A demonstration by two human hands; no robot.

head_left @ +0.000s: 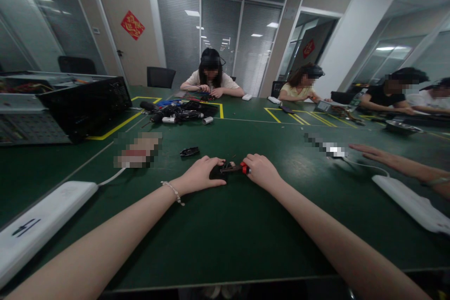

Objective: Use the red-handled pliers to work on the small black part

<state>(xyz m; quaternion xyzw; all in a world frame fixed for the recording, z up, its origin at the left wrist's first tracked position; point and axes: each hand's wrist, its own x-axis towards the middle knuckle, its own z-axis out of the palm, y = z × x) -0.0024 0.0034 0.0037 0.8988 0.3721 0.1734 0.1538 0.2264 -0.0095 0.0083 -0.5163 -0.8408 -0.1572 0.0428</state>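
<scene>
My left hand point(202, 174) is closed round a small black part point(217, 172) low over the green table, thumb and fingers on either side of it. Shut on red-handled pliers point(245, 168), my right hand point(262, 171) is just to the right. Their dark jaws reach left to the black part, where a small pale piece shows. The exact contact between jaws and part is too small to make out. A separate small black piece point(190, 151) lies on the table beyond my left hand.
A white power bank point(52, 225) lies at left, cabled to a blurred device point(140, 150). Another white power bank point(411, 201) is at right, near a co-worker's hand point(372, 153). An open computer case point(84, 110) stands far left. Cables and a drill point(161, 113) lie ahead; several people sit opposite.
</scene>
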